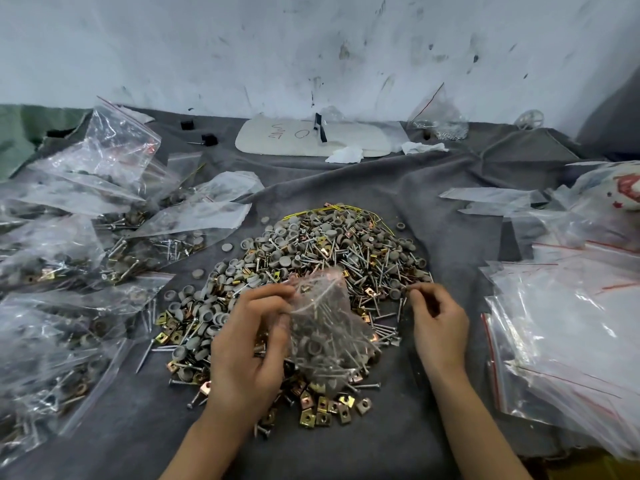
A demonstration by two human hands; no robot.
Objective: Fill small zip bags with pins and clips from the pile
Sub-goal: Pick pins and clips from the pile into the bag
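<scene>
Table (450, 188) carries pile (311, 258) of pins and clips. Zip bag (325, 327), part-filled, over pile's near side: limp film, heavy spiky load, so grip the rim. Left hand (242, 344) pinches its mouth. Right hand (438, 320) curled at pile's right edge; whether it holds anything, cannot tell.

A creased grey cloth (433, 202) covers the tabletop, with a green cloth (20, 126) at its far left edge, below a scuffed white wall (311, 46). By the wall lie a white pad (277, 140) with red writing, crumpled tissue (346, 154) touching it, two black blocks (209, 139) to its left and a white wheel (530, 120) far right.
</scene>
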